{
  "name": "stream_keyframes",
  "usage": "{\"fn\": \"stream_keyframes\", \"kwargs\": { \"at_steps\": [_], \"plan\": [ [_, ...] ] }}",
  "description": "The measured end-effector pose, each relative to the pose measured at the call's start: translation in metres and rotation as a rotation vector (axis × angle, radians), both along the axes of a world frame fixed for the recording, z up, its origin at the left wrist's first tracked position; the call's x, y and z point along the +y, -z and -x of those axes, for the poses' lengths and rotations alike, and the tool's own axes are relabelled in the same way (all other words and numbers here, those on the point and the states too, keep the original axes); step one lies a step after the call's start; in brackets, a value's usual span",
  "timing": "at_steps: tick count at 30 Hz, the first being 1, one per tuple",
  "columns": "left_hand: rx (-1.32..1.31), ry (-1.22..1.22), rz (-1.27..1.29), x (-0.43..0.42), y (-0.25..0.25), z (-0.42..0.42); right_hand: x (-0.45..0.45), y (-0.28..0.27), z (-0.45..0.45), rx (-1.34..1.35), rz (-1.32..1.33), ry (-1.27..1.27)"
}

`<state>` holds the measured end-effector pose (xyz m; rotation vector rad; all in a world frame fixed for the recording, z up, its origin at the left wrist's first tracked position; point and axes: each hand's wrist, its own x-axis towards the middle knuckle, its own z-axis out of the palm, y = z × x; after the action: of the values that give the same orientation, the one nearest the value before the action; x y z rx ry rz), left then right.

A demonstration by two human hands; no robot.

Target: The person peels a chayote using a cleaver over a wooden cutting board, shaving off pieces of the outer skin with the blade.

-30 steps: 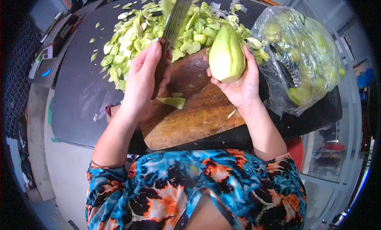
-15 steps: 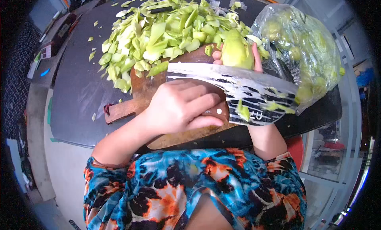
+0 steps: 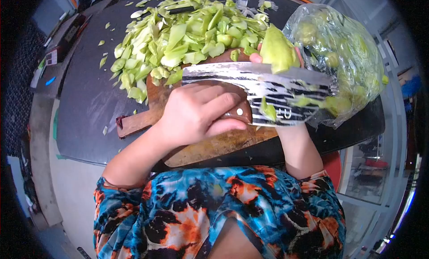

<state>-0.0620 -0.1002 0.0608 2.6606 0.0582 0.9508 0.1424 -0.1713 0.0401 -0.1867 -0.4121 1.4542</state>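
My left hand [image 3: 199, 109] is closed around the brown handle of a broad cleaver [image 3: 263, 91]. Its blade reaches right, streaked wet, with bits of green stuck to the face. Behind the blade, my right hand [image 3: 255, 58] grips a pale green, peeled-looking vegetable [image 3: 279, 49]; only some fingertips and the wrist show. The blade's upper edge lies against or just in front of the vegetable's lower end; I cannot tell if it is cutting in. Below both hands lies a wooden cutting board [image 3: 214, 149]. A large heap of pale green slices [image 3: 178, 37] covers its far side.
A clear plastic bag [image 3: 357, 49] of green vegetables stands at the right. Stray scraps lie on the dark table [image 3: 85, 111], and the board's handle [image 3: 136, 124] points left. A black object [image 3: 182, 10] rests on the heap. Part of a red stool [image 3: 333, 165] shows below the table edge.
The cleaver and my left hand have shifted slightly up and left. In my right hand the vegetable has tilted and moved a little up and to the right.
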Motion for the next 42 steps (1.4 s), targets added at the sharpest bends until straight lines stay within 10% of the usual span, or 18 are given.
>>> {"fn": "stream_keyframes", "kwargs": {
  "at_steps": [10,11,14,19,22,27,37,42],
  "plan": [
    [0.12,-0.209,0.111,0.024,0.004,0.012,-0.006,-0.02,0.0,0.01,0.245,0.398],
    [0.137,-0.433,0.27,0.033,0.007,0.014,-0.002,-0.007,-0.017,-0.081,-0.217,-0.02],
    [-0.017,-0.678,0.497,0.081,0.017,0.028,-0.005,-0.017,-0.009,-0.197,-0.21,0.085],
    [-0.079,-0.494,0.606,0.046,0.005,0.018,0.004,-0.002,-0.013,-0.026,-0.054,0.037],
    [0.073,-0.194,0.373,0.022,-0.005,0.012,0.007,-0.015,0.0,-0.03,0.381,0.42],
    [0.096,0.001,0.077,0.002,-0.003,0.004,-0.002,-0.012,-0.004,0.032,0.335,0.108],
    [0.133,-0.086,0.015,0.011,0.001,0.003,0.006,0.01,-0.009,0.034,-0.045,0.006],
    [0.14,-0.253,0.139,0.025,0.005,0.01,0.005,-0.005,-0.003,-0.039,0.277,0.299]
  ]
}}
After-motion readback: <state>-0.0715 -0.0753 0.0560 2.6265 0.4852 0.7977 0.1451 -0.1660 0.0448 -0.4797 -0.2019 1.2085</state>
